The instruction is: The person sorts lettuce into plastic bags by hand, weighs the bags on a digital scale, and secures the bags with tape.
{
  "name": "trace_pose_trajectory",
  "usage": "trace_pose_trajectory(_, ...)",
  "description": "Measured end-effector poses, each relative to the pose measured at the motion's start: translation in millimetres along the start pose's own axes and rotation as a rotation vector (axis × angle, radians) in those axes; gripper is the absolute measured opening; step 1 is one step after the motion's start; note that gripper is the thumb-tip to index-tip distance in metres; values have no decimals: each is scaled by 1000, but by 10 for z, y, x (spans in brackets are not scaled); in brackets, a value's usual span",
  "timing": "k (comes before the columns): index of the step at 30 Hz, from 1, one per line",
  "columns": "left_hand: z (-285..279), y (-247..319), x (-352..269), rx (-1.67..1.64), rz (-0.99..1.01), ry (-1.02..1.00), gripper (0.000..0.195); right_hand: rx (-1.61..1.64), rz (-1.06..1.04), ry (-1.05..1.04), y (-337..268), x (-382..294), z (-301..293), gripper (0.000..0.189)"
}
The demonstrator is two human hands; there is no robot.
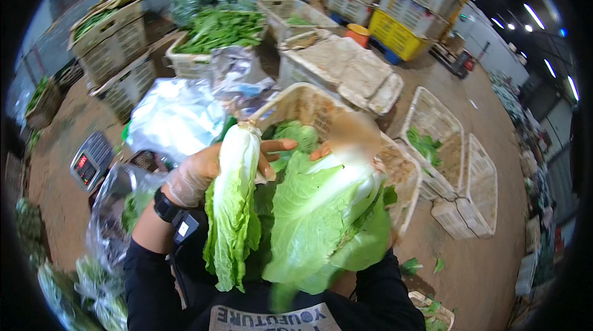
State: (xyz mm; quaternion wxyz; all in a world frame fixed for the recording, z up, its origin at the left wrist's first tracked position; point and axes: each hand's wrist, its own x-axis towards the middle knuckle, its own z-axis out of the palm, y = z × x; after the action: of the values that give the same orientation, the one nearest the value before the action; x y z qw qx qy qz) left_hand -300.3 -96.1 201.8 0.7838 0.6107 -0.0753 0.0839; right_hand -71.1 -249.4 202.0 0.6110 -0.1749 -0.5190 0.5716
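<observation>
My left hand, in a thin clear glove, holds a slim Chinese cabbage with its white base up and its leaves hanging down. My right hand is mostly hidden behind a larger Chinese cabbage that it holds; only its fingertips show. That cabbage has broad outer leaves hanging loose. A blurred patch covers its base end. Both cabbages are raised over the near side of a stained white plastic crate. Green leaves lie inside the crate.
To the left are a digital scale and clear plastic bags. Beyond the crate stands a dirty foam box, near a crate of leafy greens. White crates stand at right. Loose leaves lie on the floor.
</observation>
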Motion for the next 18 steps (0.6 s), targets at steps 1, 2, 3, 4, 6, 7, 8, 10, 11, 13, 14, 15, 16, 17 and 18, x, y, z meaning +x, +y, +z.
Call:
trace_pose_trajectory(1, 113, -56, -174, -64, 8, 98, 32, -24, 39, 26, 210, -17, -51, 60)
trace_pose_trajectory(2, 300, -77, -317, -180, -47, 187, 33, -52, 80, 54, 435, -36, -122, 60)
trace_pose_trajectory(3, 317, -318, -508, 23, 72, 294, 34, -48, 120, 59, 742, 13, -135, 61)
trace_pose_trajectory(4, 346, -550, -713, -209, 61, 364, 42, -69, 177, 95, 863, 35, 9, 65)
trace_pose_trajectory(6, 405, -939, -987, -611, 111, 404, 61, -27, 346, 178, 960, 30, 187, 72)
trace_pose_trajectory(7, 392, -1187, -1050, -666, 119, 434, 68, -243, 488, 159, 927, -22, 153, 70)
trace_pose_trajectory(8, 430, -1263, -1163, -699, 123, 493, 74, -437, 614, 112, 893, -22, 168, 68)
trace_pose_trajectory(10, 428, -1321, -1158, -644, 131, 361, 70, -667, 647, 5, 806, -122, 122, 64)
trace_pose_trajectory(11, 492, -1163, -1240, -664, 83, 379, 69, -607, 683, 17, 827, -58, 181, 62)
trace_pose_trajectory(13, 405, -941, -1468, -625, 80, 329, 62, -561, 733, 0, 802, 122, 411, 61)
trace_pose_trajectory(14, 371, -865, -1649, -677, 35, 338, 53, -645, 717, -33, 789, 234, 583, 59)
trace_pose_trajectory(15, 340, -860, -1830, -545, 3, 384, 52, -713, 679, -102, 857, 382, 734, 57)
trace_pose_trajectory(16, 258, -895, -1961, -373, -14, 483, 52, -814, 748, -156, 889, 509, 760, 52)
trace_pose_trajectory(17, 50, -1306, -2198, -390, -28, 692, 35, -940, 694, -216, 1007, 544, 603, 50)
trace_pose_trajectory(18, 60, -1229, -2072, -316, -15, 685, 35, -955, 717, -188, 913, 498, 643, 49)
